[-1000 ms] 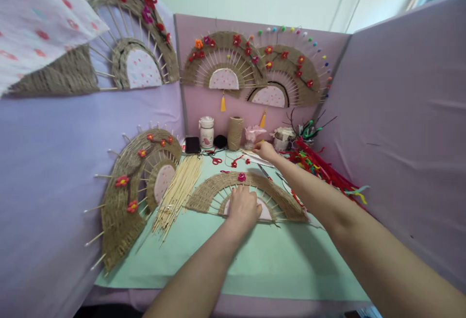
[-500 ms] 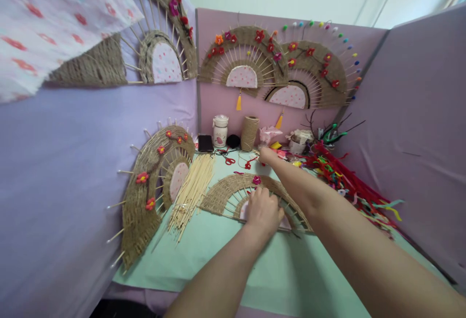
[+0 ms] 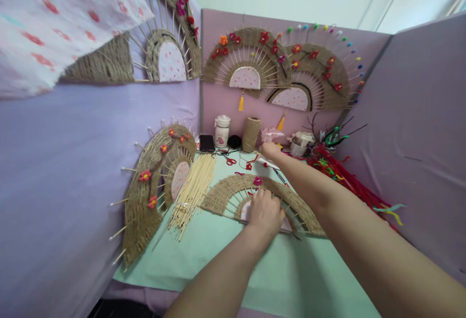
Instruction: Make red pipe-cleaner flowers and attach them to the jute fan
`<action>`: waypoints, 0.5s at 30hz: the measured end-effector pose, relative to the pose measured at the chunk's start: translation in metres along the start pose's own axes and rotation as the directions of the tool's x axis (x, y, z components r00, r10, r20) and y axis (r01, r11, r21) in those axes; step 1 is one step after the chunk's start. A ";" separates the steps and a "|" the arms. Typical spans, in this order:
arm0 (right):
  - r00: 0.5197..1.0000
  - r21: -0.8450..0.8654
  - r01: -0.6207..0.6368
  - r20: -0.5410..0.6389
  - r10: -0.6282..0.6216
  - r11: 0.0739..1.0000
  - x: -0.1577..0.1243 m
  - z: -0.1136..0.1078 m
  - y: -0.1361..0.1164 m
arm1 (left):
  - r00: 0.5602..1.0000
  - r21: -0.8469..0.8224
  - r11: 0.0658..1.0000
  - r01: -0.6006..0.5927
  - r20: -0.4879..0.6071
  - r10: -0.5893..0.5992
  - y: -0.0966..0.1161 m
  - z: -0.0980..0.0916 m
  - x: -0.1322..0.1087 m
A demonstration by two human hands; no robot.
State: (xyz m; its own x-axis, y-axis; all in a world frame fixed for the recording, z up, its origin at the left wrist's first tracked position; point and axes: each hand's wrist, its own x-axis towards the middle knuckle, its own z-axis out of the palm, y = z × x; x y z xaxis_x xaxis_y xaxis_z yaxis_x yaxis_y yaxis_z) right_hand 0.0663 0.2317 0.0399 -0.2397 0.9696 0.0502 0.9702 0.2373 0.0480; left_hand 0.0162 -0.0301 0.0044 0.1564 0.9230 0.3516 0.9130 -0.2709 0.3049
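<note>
My left hand (image 3: 265,213) lies on the woven twine fan (image 3: 225,194) in the middle of the table. Its fingers are curled over the sticks and the pale half-round panel; what they hold is hidden beneath them. A dark twig end (image 3: 296,235) pokes out at the fan's lower edge, and a magenta flower (image 3: 257,181) sits on its band. Stretched to the back of the table, my right hand (image 3: 270,150) is near a pink cloth bundle (image 3: 272,135). Its fingers are hidden behind the hand. A pen (image 3: 279,176) and a small red flower (image 3: 248,166) lie nearby.
Thin wooden sticks (image 3: 192,192) lie left, beside another flowered fan (image 3: 145,201). Red scissors (image 3: 230,161), a twine spool (image 3: 251,134) and a white jar (image 3: 222,132) stand or lie behind. Red fuzzy stems (image 3: 357,192) are piled right. Finished fans (image 3: 247,56) hang on the partition.
My right hand has shifted slightly farther back, and the pen and a white piece beside my right forearm now show. My left hand stays on the fan. The view has tilted slightly.
</note>
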 end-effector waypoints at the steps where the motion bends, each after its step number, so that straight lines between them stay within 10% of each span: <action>1: 1.000 0.003 -0.001 -0.006 0.001 1.000 -0.001 0.000 0.000 | 1.000 -0.001 1.000 0.002 0.006 -0.002 0.000 -0.001 0.000; 15: 0.999 0.120 0.004 -0.049 0.002 0.993 -0.004 -0.004 0.006 | 0.999 -0.008 1.000 -0.003 0.036 0.003 0.001 -0.003 0.000</action>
State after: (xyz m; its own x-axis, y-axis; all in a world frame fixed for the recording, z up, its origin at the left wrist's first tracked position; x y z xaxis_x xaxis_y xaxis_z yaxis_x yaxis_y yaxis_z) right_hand 0.0734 0.2287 0.0440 -0.2390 0.9659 0.0996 0.9665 0.2466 -0.0715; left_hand 0.0159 -0.0311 0.0070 0.1729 0.9312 0.3207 0.9096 -0.2759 0.3107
